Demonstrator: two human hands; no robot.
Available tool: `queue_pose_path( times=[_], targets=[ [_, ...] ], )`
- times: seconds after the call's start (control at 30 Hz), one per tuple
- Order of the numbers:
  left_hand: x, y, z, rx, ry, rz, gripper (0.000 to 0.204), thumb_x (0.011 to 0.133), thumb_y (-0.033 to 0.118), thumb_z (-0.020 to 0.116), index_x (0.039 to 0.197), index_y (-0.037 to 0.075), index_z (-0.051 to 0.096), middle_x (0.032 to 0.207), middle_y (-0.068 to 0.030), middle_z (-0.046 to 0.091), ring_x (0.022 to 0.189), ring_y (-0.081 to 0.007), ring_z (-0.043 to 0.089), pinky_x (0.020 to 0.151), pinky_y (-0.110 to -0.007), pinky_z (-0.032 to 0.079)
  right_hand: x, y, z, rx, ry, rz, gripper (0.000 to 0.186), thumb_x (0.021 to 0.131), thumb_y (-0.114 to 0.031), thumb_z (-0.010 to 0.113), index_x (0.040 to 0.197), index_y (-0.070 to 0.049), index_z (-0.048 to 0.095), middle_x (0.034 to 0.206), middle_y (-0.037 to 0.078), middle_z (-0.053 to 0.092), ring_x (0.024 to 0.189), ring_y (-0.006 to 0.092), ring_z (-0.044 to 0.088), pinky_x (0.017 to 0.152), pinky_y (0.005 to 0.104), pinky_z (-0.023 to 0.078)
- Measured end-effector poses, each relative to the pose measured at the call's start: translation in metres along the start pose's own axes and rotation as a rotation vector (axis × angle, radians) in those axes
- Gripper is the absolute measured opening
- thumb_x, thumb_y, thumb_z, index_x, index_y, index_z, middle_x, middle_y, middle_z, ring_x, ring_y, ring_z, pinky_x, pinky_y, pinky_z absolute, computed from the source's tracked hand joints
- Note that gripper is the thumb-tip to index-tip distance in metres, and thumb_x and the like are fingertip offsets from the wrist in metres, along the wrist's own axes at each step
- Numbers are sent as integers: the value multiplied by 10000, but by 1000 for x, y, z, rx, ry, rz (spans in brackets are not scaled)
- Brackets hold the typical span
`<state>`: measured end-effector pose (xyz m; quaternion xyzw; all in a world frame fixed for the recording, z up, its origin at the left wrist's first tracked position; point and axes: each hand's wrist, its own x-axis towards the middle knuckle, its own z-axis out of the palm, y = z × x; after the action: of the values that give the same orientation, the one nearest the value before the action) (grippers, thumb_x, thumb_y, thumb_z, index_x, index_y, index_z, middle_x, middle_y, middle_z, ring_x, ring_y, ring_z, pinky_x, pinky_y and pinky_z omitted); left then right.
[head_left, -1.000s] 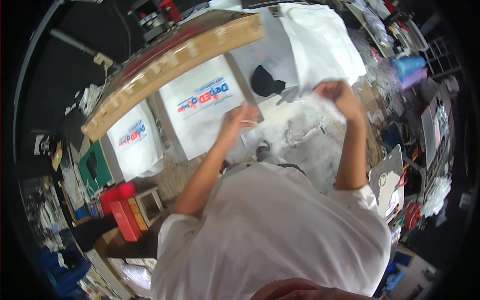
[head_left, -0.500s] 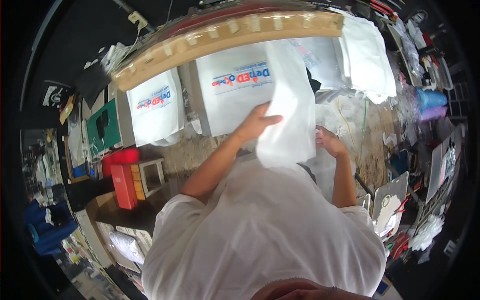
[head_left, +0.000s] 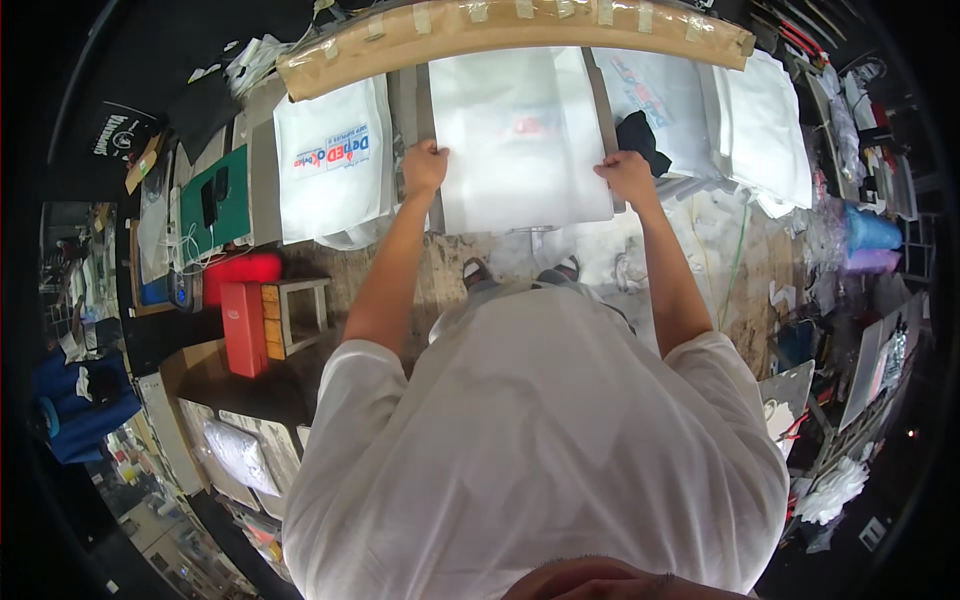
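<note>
A blank white fabric sheet [head_left: 515, 150], perhaps a thin bag, lies flat over a grey board in front of me. A red and blue print shows faintly through it. At its left edge, my left hand [head_left: 426, 168] has its fingers closed on the margin. My right hand [head_left: 630, 178] pinches the opposite edge, level with the left one. Beside the right hand lies a crumpled black cloth [head_left: 642, 145]. To the left, a similar white sheet with a red and blue print [head_left: 332, 160] covers another board. Further white sheets [head_left: 762, 130] are draped at the right.
A long taped cardboard-covered bar [head_left: 520, 28] crosses beyond the boards. On the left are a green mat [head_left: 212, 210] with a dark phone and cable, and a red box [head_left: 244, 338] beside a small wooden stool [head_left: 295, 315]. Bundled plastic [head_left: 870, 230] hangs at the right.
Both hands have moved apart to opposite edges of the sheet. The sheet, folded and lifted before, now lies flat, covering the bright print. My view has shifted slightly.
</note>
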<state>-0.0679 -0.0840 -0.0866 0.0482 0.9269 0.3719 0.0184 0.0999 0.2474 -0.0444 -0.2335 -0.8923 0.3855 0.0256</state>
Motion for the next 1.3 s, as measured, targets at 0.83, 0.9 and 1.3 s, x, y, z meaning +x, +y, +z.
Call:
queue_pose_path(
  times=[0.83,0.9,1.3],
  targets=[
    [-132,-16,-27,150,-136,148,860,609,167,863,1358,29,463,1031,-150,565,918,-308,601,831,-406,518,-70,6,20,-369,-178,-38,973,616,-172,877,1370,109,330,1259,338,504,1115,435,583,957,426,507],
    [-128,-12,-25,119,-125,155,816,621,156,852,1340,32,486,1012,-147,561,872,-294,606,791,-395,528,-67,8,20,-377,-166,-55,877,659,-109,825,1356,121,345,1227,324,524,1073,429,604,916,419,530],
    [-125,-12,-21,85,-158,85,914,530,104,917,1336,34,494,1019,-119,549,826,-249,582,756,-360,528,-63,30,27,-447,-193,-90,863,688,-89,764,1406,78,317,1231,313,533,1061,424,610,903,439,521]
  ],
)
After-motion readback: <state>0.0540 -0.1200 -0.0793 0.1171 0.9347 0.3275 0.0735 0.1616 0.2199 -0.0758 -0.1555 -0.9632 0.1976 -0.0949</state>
